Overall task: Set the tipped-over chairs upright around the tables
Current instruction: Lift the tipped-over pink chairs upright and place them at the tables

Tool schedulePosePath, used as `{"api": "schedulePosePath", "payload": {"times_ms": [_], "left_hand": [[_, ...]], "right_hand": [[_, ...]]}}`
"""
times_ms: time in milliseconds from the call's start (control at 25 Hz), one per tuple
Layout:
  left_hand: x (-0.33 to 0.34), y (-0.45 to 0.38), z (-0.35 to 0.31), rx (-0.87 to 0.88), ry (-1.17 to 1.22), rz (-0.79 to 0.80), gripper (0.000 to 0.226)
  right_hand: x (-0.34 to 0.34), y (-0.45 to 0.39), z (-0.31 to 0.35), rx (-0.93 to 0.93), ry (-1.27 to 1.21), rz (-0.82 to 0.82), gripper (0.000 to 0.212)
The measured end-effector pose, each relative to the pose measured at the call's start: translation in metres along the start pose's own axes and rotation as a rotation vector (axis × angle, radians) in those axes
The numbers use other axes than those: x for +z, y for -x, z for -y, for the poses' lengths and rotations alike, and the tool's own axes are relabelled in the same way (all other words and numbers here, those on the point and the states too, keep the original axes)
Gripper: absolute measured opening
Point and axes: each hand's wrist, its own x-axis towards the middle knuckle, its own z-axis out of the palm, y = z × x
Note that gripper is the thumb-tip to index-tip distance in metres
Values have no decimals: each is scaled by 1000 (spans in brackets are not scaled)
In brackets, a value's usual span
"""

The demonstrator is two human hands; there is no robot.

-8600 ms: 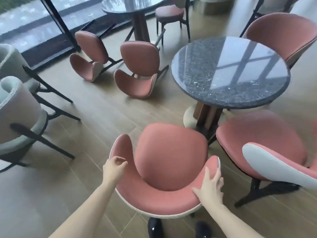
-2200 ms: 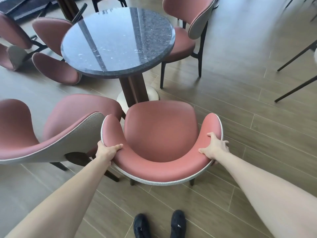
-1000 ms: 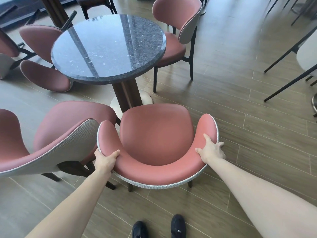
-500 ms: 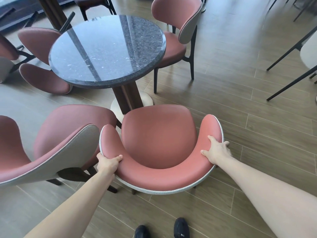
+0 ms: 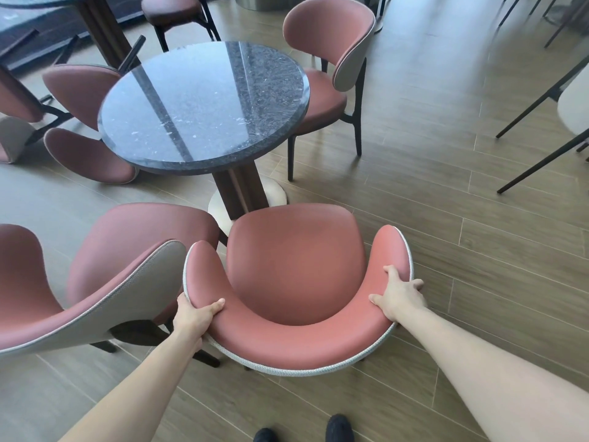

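A pink chair point(image 5: 296, 266) with a curved backrest stands upright right in front of me, its seat facing the round dark stone table point(image 5: 204, 103). My left hand point(image 5: 194, 315) grips the left end of its backrest, thumb over the top. My right hand point(image 5: 396, 298) grips the right end the same way. A second pink chair point(image 5: 105, 282) stands upright close on its left. A third point(image 5: 328, 68) stands upright at the table's far right. Behind the table on the left, a pink chair point(image 5: 86, 122) lies tipped over on the floor.
Another tipped pink chair point(image 5: 12, 122) shows at the left edge. A second table's wooden pedestal point(image 5: 102, 30) and a dark stool point(image 5: 172, 11) stand at the back. Thin black legs of a pale chair point(image 5: 548, 122) reach in from the right. My shoes point(image 5: 302, 432) are below.
The held chair has slid a little to the right and toward the table's base; both hands keep the same grip on its backrest.
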Motion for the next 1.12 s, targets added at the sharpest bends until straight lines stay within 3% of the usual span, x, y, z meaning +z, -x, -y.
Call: {"api": "schedulePosePath", "payload": {"times_ms": [480,560,640,680,760,800,840,960,1120], "left_hand": [[4,1,0,24,-148,-25,88],[7,9,-5,155,-335,-113,103],[14,27,-4,481,-674,-212,104],[20,39,1,634,-828,-199,95],[28,63,18,751,-972,-78,62],[28,76,28,732,-1019,-35,50],[26,90,36,712,-1056,-9,52],[19,119,45,684,-1163,39,81],[20,147,20,486,-1258,148,48]], "right_hand": [[10,0,5,18,-13,-34,75],[10,1,5,25,-21,-36,75],[8,3,2,1,-33,-37,74],[7,6,0,-25,-41,-35,74],[6,11,-5,-89,-21,-21,73],[7,14,-7,-107,10,-8,73],[9,18,-8,-110,47,2,73],[26,36,-5,-88,155,-21,69],[43,69,0,-137,231,-17,64]]}}
